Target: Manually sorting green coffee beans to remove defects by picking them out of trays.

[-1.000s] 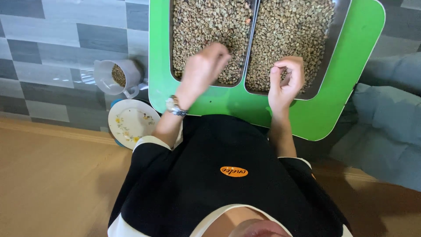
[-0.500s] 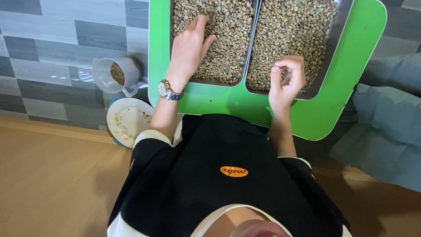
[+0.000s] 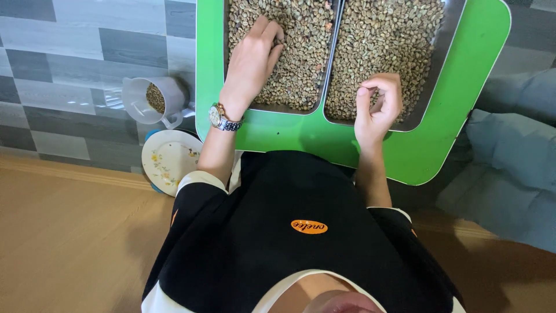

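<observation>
On a green table in front of the person sit two metal trays, side by side and touching along their long edges. Each tray runs longways away from the person, toward the top of the view. Both trays are full of small pale green coffee beans, too many to count.

The left hand lies on the beans in the left tray. Its fingers point away from the person and curl down into the pile, a bit bent, pinching at the beans. I cannot tell if a bean is caught between them. There is one shiny wristwatch on that wrist.

The right hand is at the near edge of the right tray, just above the beans. It is curled up loosely, with the thumb and first finger bent round to meet in a ring. I cannot tell if it holds anything inside.

Down on the grey tiled floor to the left stands one white plastic jug with some beans in it. Just beside it, nearer the person, is one white plate with little flowers painted on it.
</observation>
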